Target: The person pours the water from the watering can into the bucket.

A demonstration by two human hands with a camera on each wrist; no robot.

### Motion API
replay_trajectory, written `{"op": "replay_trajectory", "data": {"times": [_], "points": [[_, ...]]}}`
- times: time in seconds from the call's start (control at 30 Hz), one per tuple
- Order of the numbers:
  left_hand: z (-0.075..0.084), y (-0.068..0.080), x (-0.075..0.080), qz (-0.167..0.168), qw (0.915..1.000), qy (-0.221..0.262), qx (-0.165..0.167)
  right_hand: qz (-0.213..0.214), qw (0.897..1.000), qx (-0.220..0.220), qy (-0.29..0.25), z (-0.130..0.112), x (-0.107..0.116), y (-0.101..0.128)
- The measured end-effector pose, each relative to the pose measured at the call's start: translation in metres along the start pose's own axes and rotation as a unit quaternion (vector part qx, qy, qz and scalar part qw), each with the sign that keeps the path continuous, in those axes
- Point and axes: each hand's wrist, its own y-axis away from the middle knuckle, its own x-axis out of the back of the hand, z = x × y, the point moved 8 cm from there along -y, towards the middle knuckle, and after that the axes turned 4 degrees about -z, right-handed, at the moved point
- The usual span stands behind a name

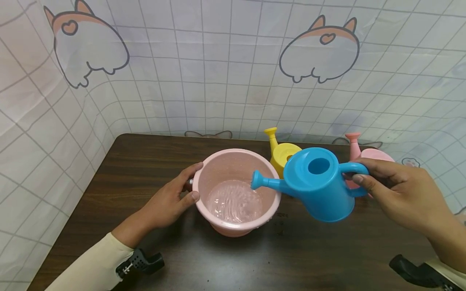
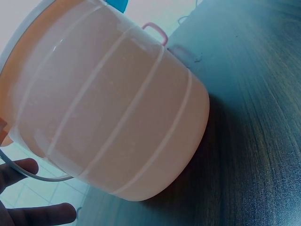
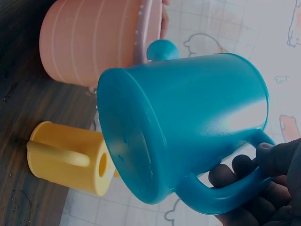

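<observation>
One bucket (image 1: 234, 232), one can (image 1: 327, 202).
Right hand (image 1: 411, 194) grips can right of bucket; left hand (image 1: 167, 204), spread, touches rim (image 1: 236, 151) (bumping could spill water (image 1: 234, 202)).

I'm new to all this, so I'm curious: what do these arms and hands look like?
They belong to a person. The left hand and right hand are ungloved. The left sleeve and right sleeve are cream, and each wrist wears a black device with small pale details.
</observation>
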Motion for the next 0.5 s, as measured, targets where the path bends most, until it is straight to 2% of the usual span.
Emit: {"op": "replay_trajectory", "data": {"times": [0.5], "points": [[-0.0002,-0.0004,-0.0001,0.001,1.0000,0.002,-0.004,0.001,1.000,0.007,-0.001,-0.0003,0.0013,-0.0012]]}}
